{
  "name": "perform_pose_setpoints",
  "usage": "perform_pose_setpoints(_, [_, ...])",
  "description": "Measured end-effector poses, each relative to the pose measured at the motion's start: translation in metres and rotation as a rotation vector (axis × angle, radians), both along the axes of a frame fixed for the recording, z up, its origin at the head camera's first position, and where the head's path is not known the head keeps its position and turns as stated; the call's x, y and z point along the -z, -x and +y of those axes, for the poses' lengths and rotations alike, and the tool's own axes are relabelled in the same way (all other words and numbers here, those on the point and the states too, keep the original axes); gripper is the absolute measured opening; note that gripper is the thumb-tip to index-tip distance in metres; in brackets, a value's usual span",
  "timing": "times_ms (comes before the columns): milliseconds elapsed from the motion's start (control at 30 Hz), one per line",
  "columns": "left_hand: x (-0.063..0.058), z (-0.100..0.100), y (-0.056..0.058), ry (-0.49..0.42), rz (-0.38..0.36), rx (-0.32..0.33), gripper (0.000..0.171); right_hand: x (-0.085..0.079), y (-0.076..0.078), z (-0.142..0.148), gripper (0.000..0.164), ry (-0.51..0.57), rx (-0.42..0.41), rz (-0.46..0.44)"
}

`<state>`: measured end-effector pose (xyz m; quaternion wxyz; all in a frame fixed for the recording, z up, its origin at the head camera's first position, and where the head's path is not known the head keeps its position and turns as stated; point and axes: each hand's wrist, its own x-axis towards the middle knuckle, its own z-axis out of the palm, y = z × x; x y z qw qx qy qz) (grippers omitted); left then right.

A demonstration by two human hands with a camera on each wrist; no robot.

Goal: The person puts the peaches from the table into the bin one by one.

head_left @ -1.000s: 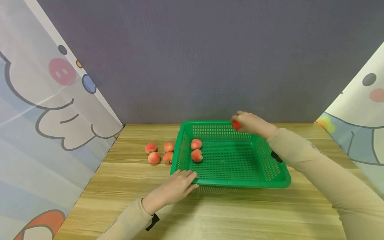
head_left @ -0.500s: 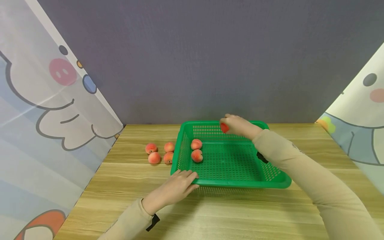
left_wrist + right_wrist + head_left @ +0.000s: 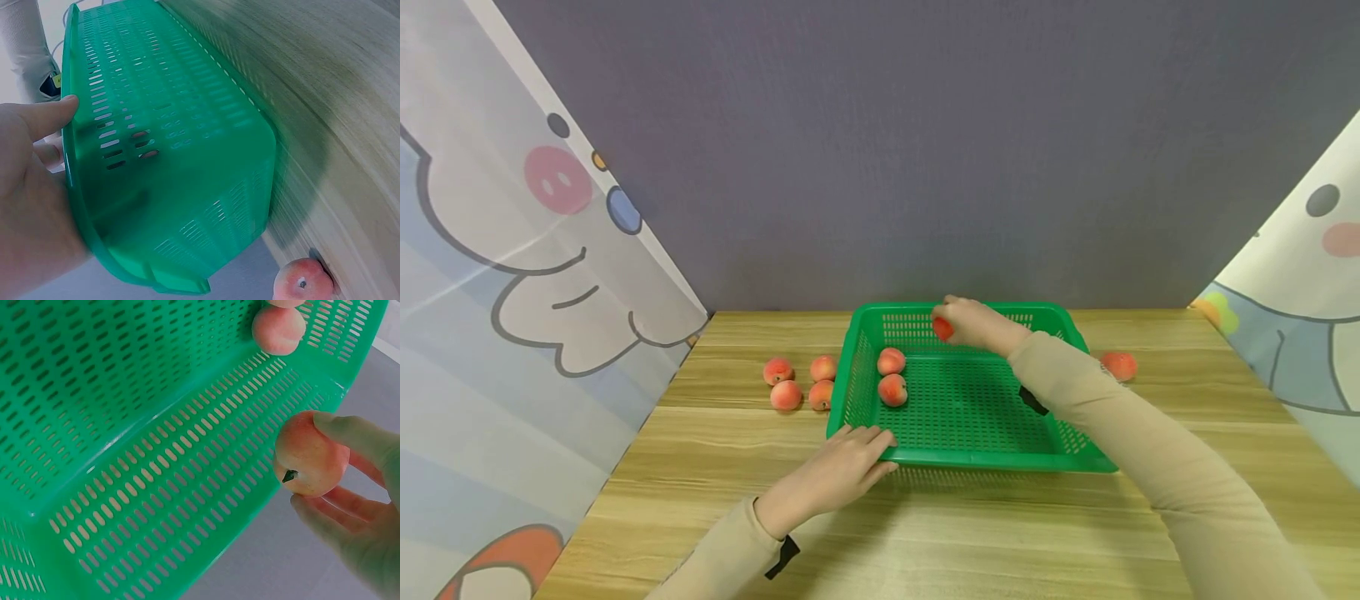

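Observation:
A green perforated plastic basket [image 3: 970, 459] stands on the wooden table. My left hand [image 3: 838, 467] grips its near rim at the left corner; in the left wrist view the thumb [image 3: 55, 117] lies on the outside of the rim. Over the far side of the basket, my right hand [image 3: 973, 323] holds a peach [image 3: 310, 454] between thumb and fingers, its stem end showing in the right wrist view. Inside, two peaches rest on the basket floor by the left wall, a far peach [image 3: 891, 361] and a near peach [image 3: 892, 390].
Left of the basket, several peaches lie on the table, among them a front peach [image 3: 786, 395] and a back peach [image 3: 778, 371]. Another peach [image 3: 1120, 365] lies to the right, partly behind the right sleeve. A grey wall [image 3: 880, 167] rises behind the table [image 3: 715, 492].
My right hand has carried its peach leftward and slightly down along the basket's far side. The peach at the right has come into view from behind the sleeve. My left hand stays put.

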<state>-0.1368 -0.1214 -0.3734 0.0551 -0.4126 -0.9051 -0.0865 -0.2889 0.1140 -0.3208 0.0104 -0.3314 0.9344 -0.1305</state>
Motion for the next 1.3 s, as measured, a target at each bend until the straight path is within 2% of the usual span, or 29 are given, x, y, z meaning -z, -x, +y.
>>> perform_pose_setpoints(367, [-0.001,0.000,0.000,0.003,0.000,0.007,0.016,0.016,0.004,-0.012,0.031,0.020,-0.019,-0.041])
perform_pose_setpoints(767, [0.000,0.000,0.001,0.005,0.014,0.014,0.017,0.037,0.011,-0.020,0.036,0.022,0.026,-0.112])
perform_pose_setpoints(1300, [0.000,0.001,0.000,0.021,-0.005,0.003,0.017,0.059,0.014,-0.030,0.035,-0.013,0.023,-0.118])
